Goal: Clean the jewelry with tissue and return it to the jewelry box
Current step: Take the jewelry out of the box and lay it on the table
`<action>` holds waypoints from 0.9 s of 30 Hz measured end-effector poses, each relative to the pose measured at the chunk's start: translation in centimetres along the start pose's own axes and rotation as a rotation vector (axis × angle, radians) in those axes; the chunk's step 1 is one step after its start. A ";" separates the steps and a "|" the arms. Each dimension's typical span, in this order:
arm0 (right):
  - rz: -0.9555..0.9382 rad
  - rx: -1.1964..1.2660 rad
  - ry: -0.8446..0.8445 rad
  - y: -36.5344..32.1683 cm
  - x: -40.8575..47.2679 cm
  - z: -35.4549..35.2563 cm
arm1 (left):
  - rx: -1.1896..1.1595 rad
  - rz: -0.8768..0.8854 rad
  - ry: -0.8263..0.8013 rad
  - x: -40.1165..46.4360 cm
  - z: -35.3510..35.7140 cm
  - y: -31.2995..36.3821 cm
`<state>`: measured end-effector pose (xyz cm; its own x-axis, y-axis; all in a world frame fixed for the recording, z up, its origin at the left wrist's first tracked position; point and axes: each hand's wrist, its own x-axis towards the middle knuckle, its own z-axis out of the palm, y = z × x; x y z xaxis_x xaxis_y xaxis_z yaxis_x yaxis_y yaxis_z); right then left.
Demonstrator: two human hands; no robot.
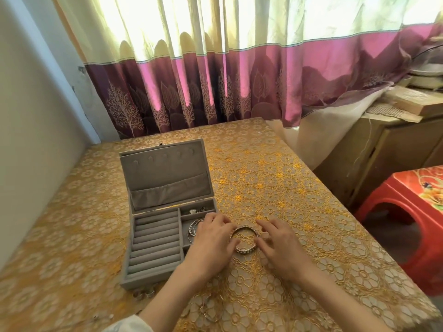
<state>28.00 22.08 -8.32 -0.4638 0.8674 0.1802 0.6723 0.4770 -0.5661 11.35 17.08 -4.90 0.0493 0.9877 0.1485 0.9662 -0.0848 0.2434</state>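
Bangle (244, 239): flat on tablecloth (275, 164), just right of open jewelry box (153, 279). Left hand (213, 243), right hand (280, 248): fingers loosely spread, touching rim either side, nothing gripped. No tissue visible. Risk: bangle returned uncleaned; smooth rim sliding away from fingertips.

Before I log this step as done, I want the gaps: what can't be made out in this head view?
- Tissue: none in view.
- Jewelry box, right compartments: partly hidden by the left hand.
- Beaded bangle: whether fingers grip or only touch it, unclear; right hand beside it.
- Small pieces in the top compartment: too small.
- Rings by the box's near edge: blurred.
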 end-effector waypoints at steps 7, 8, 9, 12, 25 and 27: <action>-0.121 0.011 0.039 -3.1 0.9 0.1 | -0.116 -0.070 0.192 -2.4 -1.8 -4.8; -0.133 0.013 0.033 -3.6 1.2 0.2 | -0.112 -0.099 0.196 -2.7 -1.9 -5.6; -0.146 0.012 0.028 -4.2 1.5 0.4 | -0.115 -0.125 0.204 -3.1 -2.0 -6.3; -0.168 0.011 0.000 -5.7 2.5 1.0 | -0.124 -0.162 0.215 -3.7 -2.0 -7.6; -0.109 -0.214 -0.219 -10.6 5.6 4.5 | -0.164 -0.187 0.251 -4.0 -1.0 -8.7; -0.102 -0.194 -0.199 -10.5 5.6 4.6 | -0.160 -0.192 0.237 -3.8 -1.0 -8.6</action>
<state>15.72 21.25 -5.09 -0.6262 0.7776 0.0561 0.7048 0.5954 -0.3857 2.60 13.94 -6.57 -0.2075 0.9312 0.2998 0.8994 0.0611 0.4328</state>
